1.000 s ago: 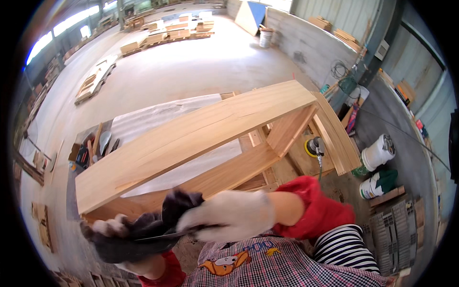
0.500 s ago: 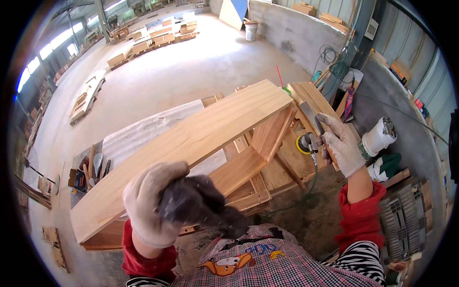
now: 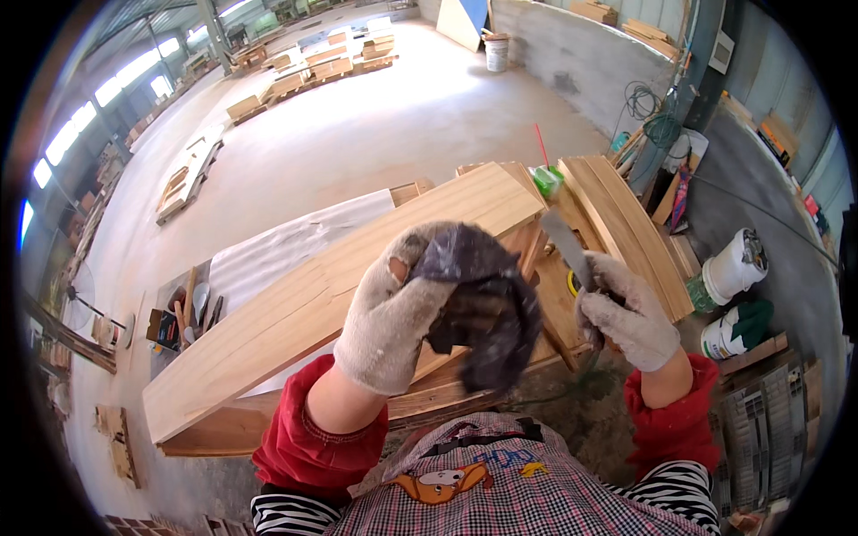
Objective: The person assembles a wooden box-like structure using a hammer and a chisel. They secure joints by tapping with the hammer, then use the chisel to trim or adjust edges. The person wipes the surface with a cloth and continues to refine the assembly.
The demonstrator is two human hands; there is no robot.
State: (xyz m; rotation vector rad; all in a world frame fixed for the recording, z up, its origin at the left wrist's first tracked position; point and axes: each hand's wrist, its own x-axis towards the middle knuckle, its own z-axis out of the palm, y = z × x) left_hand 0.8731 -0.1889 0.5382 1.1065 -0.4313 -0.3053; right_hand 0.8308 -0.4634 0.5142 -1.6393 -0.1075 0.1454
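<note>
My left hand (image 3: 386, 317), in a worn white glove, grips a crumpled black plastic bag (image 3: 505, 313) above the near side of a wooden piece. What the bag holds, if anything, is hard to make out. In my gloved right hand (image 3: 633, 314) is a putty knife (image 3: 563, 239), its flat metal blade pointing up and to the left. Under both hands lies a long, box-like wooden piece (image 3: 295, 317) with a broad, pale top board. The bag hides part of its right end.
At the far left of the bench sit hand tools and a small box (image 3: 164, 329). Stacked boards (image 3: 626, 237) and a green packet (image 3: 547, 181) lie to the right. A yellow-rimmed sander (image 3: 573, 283) is mostly hidden. White buckets (image 3: 735, 268) stand on the right.
My left hand has moved up and right with the black bag, which has swung open more. The putty knife's blade has turned into plain sight in my right hand. The view has shifted slightly.
</note>
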